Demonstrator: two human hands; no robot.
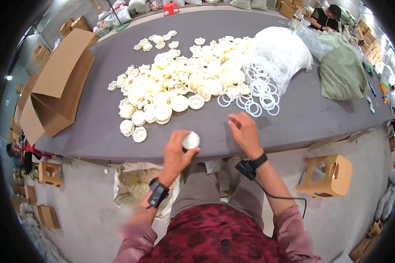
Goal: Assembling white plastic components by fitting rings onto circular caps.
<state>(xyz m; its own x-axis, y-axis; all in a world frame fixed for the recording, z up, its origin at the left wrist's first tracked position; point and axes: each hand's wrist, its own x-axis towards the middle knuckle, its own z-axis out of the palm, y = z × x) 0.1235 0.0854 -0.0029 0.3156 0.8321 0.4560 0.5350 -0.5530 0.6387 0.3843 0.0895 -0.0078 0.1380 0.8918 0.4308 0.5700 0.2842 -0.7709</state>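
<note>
A round, cream-white plastic cap is gripped between the thumb and fingers of my left hand, just over the table's near edge. To its right, my right hand is held above the table with fingers loosely bent and thumb apart; nothing shows in it. Just beyond that hand lie loose translucent white rings, spilling from a clear plastic bag full of them. A wide heap of cream plastic caps covers the middle of the grey-topped table.
An open cardboard box stands at the table's left. A green-grey sack lies at the right. Below the near edge sits an open white sack holding pale pieces; a tan stool stands to the right. Another person is at the far right.
</note>
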